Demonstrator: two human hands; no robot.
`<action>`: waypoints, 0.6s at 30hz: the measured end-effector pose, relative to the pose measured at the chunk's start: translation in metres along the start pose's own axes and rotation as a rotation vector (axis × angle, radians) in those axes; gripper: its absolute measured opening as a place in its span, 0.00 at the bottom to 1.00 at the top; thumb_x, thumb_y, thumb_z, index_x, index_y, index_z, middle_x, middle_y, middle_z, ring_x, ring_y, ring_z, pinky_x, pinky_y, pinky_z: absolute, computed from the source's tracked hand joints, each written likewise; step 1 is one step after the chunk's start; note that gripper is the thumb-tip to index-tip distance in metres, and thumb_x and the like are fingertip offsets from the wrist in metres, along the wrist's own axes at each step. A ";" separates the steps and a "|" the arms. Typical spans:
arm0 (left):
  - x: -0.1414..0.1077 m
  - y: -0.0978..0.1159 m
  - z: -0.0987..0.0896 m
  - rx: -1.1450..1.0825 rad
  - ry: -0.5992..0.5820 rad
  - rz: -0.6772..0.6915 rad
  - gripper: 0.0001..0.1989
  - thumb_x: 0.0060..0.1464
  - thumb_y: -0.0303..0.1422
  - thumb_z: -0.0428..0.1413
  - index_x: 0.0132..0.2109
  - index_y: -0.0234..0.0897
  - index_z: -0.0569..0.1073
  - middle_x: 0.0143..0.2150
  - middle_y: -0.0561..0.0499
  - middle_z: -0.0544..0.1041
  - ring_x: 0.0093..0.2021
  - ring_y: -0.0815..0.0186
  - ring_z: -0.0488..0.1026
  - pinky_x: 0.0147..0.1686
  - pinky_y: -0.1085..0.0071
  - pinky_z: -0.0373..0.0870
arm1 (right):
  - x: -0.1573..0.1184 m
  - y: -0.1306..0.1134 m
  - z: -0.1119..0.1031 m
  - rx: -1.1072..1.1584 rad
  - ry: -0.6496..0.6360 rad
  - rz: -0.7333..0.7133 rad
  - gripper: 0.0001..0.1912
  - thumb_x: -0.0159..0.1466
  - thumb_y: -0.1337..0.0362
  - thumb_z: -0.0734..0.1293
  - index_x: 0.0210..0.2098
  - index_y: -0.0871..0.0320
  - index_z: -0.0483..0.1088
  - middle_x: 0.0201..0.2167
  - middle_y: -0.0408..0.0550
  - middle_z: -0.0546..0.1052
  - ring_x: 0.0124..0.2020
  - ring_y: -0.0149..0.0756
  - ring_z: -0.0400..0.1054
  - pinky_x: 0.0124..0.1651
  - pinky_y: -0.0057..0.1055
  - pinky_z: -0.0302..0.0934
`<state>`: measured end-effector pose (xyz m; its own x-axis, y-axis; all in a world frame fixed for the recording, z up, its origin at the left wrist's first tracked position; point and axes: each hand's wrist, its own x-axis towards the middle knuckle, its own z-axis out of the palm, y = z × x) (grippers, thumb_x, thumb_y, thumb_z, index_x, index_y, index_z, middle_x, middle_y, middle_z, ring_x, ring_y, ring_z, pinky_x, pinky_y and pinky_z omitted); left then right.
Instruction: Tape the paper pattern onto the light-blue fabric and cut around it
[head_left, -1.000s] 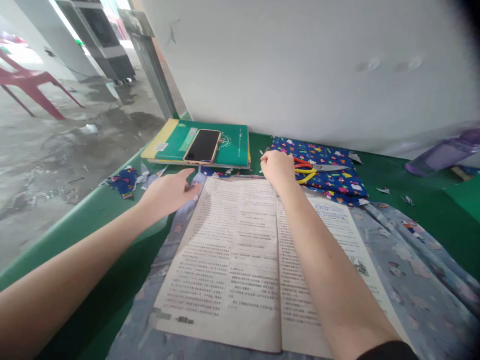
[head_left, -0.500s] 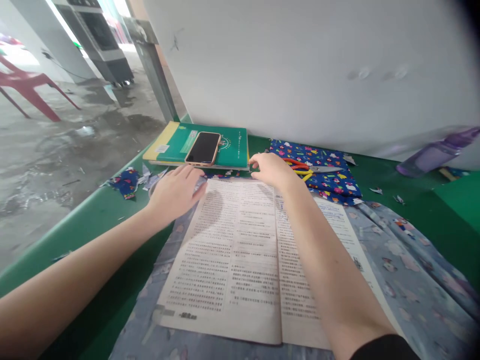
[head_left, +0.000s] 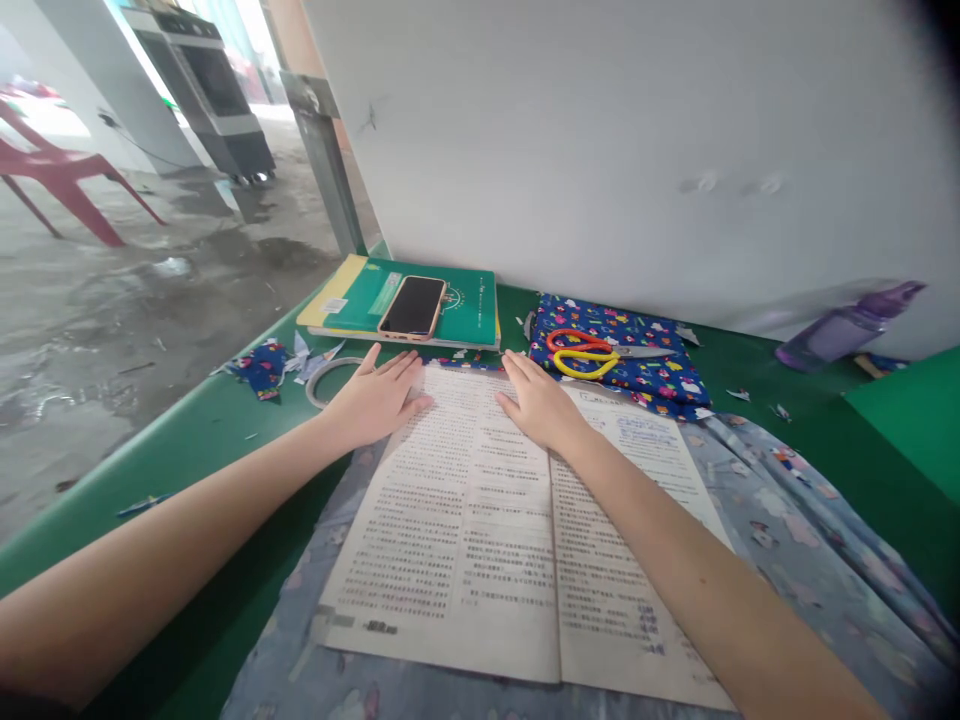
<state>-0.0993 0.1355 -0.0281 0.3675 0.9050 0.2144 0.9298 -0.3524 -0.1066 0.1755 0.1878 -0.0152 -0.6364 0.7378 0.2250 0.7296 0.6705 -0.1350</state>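
An open printed booklet (head_left: 502, 560) lies on a grey patterned sheet (head_left: 795, 520), with the sheet's far edge, blue on its other side, along the booklet's top. My left hand (head_left: 379, 400) rests flat at the top left corner of the booklet, fingers stretched out. Flat near the top middle of the page is my right hand (head_left: 541, 400), its fingers extended and thumb apart. A roll of tape (head_left: 319, 378) lies just left of my left hand. Scissors (head_left: 592, 355) with red and yellow handles sit on a folded blue patterned piece (head_left: 660, 385) right of my right hand.
A phone (head_left: 412, 305) lies on a green book (head_left: 472, 310) against the white wall (head_left: 600, 150). Scraps (head_left: 262, 370) are scattered on the green table (head_left: 225, 420). A purple bottle (head_left: 847, 325) leans at the right. Beyond the table stands a red chair (head_left: 71, 180).
My right hand has moved back from beside the green book and flattened onto the page. My left hand has shifted slightly right, uncovering the tape roll. The view has turned a little.
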 end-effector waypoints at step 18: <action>-0.001 -0.003 -0.001 -0.034 -0.018 0.006 0.33 0.65 0.49 0.34 0.64 0.29 0.61 0.66 0.35 0.61 0.67 0.52 0.56 0.67 0.45 0.28 | -0.016 -0.002 0.000 0.088 -0.121 0.048 0.35 0.68 0.50 0.55 0.66 0.68 0.55 0.68 0.57 0.54 0.69 0.44 0.46 0.70 0.43 0.43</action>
<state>-0.1021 0.1357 -0.0274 0.3729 0.9069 0.1962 0.9279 -0.3653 -0.0752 0.1846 0.1747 -0.0188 -0.6308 0.7697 0.0986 0.7386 0.6345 -0.2277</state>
